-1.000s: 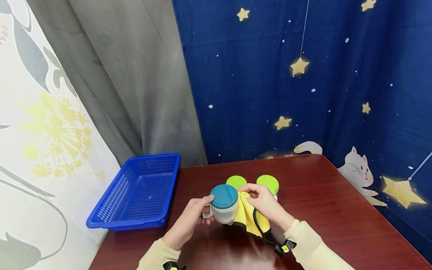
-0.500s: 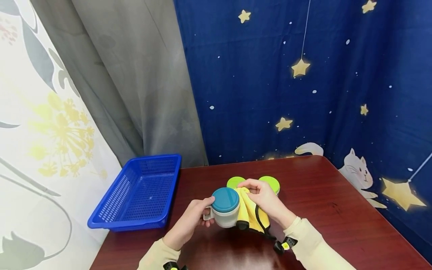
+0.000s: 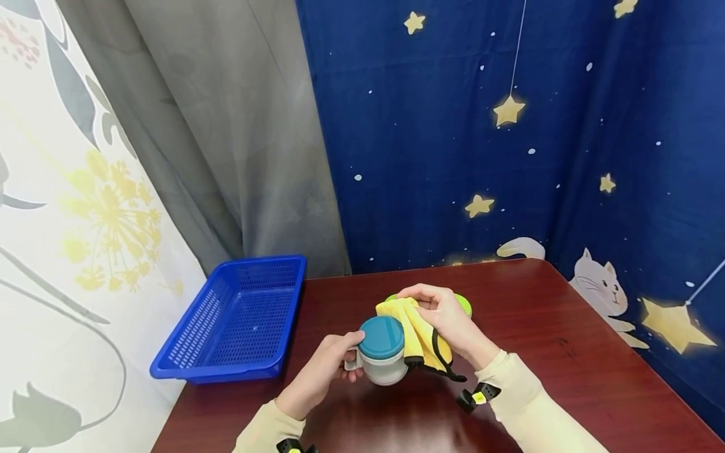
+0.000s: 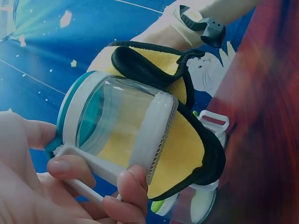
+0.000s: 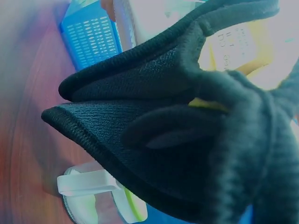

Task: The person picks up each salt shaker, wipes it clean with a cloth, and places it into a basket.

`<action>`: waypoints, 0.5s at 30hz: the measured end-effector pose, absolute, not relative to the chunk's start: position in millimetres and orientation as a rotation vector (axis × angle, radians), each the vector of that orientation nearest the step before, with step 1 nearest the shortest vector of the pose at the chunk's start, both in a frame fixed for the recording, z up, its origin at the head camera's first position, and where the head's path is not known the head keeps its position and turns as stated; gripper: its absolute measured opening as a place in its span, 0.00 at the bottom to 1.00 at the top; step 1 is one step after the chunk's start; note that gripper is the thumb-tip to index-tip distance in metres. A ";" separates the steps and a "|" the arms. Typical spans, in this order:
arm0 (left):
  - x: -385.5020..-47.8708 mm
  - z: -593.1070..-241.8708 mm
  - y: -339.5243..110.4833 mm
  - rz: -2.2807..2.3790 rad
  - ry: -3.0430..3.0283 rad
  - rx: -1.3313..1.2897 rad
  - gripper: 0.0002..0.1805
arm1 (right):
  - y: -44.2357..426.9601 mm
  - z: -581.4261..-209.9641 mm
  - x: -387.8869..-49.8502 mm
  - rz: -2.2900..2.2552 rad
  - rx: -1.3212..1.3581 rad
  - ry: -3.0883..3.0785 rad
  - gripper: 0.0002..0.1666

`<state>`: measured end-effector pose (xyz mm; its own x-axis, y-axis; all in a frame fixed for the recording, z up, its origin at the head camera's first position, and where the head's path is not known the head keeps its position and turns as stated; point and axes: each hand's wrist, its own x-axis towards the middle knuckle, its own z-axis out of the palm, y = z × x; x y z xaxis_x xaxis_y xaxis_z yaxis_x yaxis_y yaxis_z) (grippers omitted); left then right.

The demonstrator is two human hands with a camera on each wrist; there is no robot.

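Observation:
In the head view a clear jar (image 3: pixel 385 371) with a teal lid (image 3: pixel 381 337) is held up by my left hand (image 3: pixel 325 371), whose fingers grip its white handle and thumb lies at the lid's edge. My right hand (image 3: pixel 447 318) pinches a yellow cloth (image 3: pixel 416 330) with black edging against the jar's right side. The left wrist view shows the cloth (image 4: pixel 180 158) behind the clear jar wall (image 4: pixel 117 121). Dark folds of the cloth (image 5: pixel 140 116) fill much of the right wrist view and hide the right fingers.
Green-lidded jars stand behind the right hand, mostly covered; one green lid (image 3: pixel 464 305) shows beside it. A blue plastic basket (image 3: pixel 274 362) sits at the table's left side. Curtains hang beyond the back edge of the brown table (image 3: pixel 544 327).
The right hand has shifted slightly up, and the cloth now reaches over the lid's back right edge and covers more of the green lids. The jar has come slightly toward the front.

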<state>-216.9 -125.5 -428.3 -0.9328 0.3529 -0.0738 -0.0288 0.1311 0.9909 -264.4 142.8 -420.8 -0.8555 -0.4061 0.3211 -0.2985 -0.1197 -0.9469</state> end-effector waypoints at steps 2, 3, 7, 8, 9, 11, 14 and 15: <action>-216.4 -429.8 -125.3 1.871 2.118 0.321 0.30 | 142.7 -422.0 -264.2 -2.143 -0.807 2.027 0.17; -216.2 -430.4 -125.3 1.871 2.116 0.324 0.30 | 142.6 -422.4 -263.9 -2.141 -0.804 2.026 0.17; -215.9 -430.9 -126.5 1.871 2.108 0.342 0.30 | 142.0 -424.4 -263.9 -2.095 -0.794 2.044 0.20; -215.6 -430.0 -126.7 1.870 2.104 0.341 0.29 | 141.8 -425.2 -264.2 -2.077 -0.796 2.053 0.20; -215.4 -429.2 -127.0 1.871 2.099 0.341 0.28 | 141.4 -426.0 -264.4 -2.058 -0.797 2.063 0.21; -215.1 -427.0 -127.5 1.871 2.091 0.338 0.27 | 140.1 -429.1 -265.4 -2.013 -0.793 2.091 0.22; -215.2 -423.8 -127.4 1.876 2.087 0.315 0.26 | 137.4 -439.0 -267.6 -1.950 -0.779 2.110 0.21; -215.8 -423.8 -127.6 1.876 2.086 0.312 0.26 | 136.4 -443.7 -268.4 -1.929 -0.775 2.115 0.21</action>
